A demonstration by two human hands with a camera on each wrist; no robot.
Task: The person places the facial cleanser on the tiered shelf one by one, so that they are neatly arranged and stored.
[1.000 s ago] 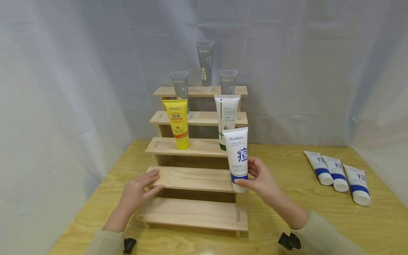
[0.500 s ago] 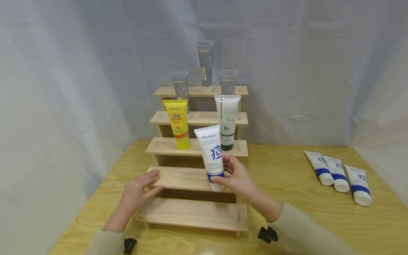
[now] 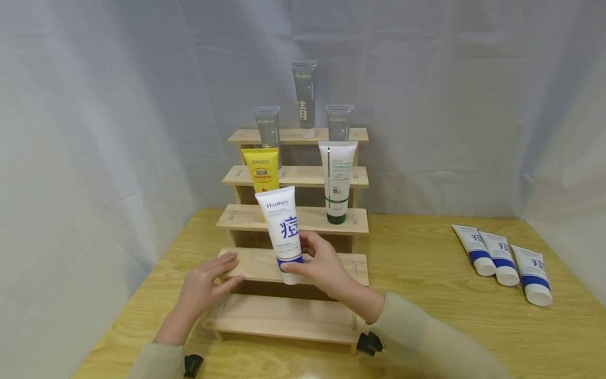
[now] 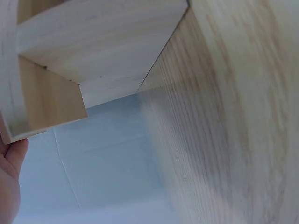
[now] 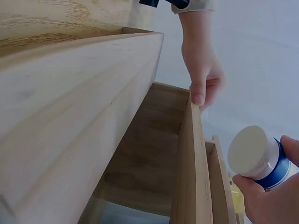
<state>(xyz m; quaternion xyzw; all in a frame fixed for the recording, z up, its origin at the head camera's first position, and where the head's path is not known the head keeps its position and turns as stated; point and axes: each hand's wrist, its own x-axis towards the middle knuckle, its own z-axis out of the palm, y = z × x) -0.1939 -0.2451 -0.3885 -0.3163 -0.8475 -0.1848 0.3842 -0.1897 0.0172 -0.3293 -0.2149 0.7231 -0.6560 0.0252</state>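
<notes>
In the head view my right hand [image 3: 324,266] holds a white and blue squeeze tube [image 3: 280,221] near its cap, thumb in front. The tube leans slightly left, cap down, over the fourth step [image 3: 258,263] of a wooden tiered stand. The right wrist view shows its white cap [image 5: 247,151] apart from the wood. My left hand [image 3: 203,287] grips the left end of that step, thumb on the front edge. Behind the held tube, a yellow tube [image 3: 263,168] is partly hidden. A white and green tube [image 3: 337,179] stands on the same third step, at its right.
Three more white and blue tubes, one of them the nearest tube [image 3: 532,273], lie on the wooden table [image 3: 416,252] at right. Grey tubes stand on the top two steps, including the topmost tube [image 3: 304,97]. A pale curtain [image 3: 426,105] hangs behind. The bottom step [image 3: 289,316] is at front.
My right hand has carried the white and blue tube leftward from the stand's right end, past the white and green tube, to in front of the yellow one. My left hand stays put.
</notes>
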